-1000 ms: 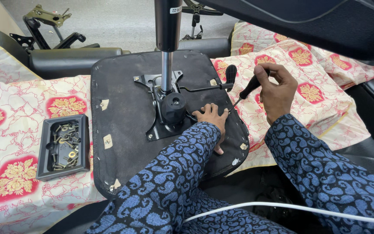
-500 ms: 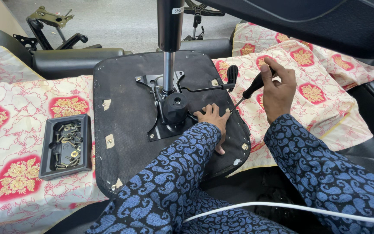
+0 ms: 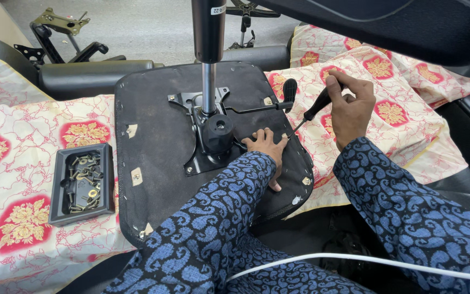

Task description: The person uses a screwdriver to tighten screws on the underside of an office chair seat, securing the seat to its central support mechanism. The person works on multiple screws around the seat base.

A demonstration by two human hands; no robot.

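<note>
Two bare hands work on an upturned office chair seat [image 3: 159, 163], its black fabric underside facing up on a cream cloth [image 3: 28, 163] printed with red and gold flowers. The right hand [image 3: 351, 106] is wrapped closed around the black handle of a screwdriver [image 3: 312, 111], whose thin shaft slants down and left to the seat's right edge. The left hand [image 3: 266, 146] lies flat on the fabric just beside the tip, fingers spread and holding nothing that shows; whether the tip touches them cannot be told. Both arms wear dark sleeves with a blue paisley pattern.

At the seat's centre sits a black metal mechanism plate [image 3: 205, 130], bolted down, with a round black knob [image 3: 220, 130] at its front. A gas lift cylinder [image 3: 208, 49] rises straight up from the plate, silver below and black above, bearing a small white rectangular label near the top edge of the view. A thin lever with a black paddle grip [image 3: 289, 88] runs right from the plate toward the screwdriver.

Left of the seat, on the cloth, lies a shallow black rectangular tray [image 3: 55, 179] of loose screws and washers, well apart from both hands. Beyond the seat lie black padded armrests [image 3: 93, 73] and, on the grey floor, more chair mechanisms [image 3: 58, 24]. A white cable [image 3: 365, 261] crosses the person's lap in the foreground.
</note>
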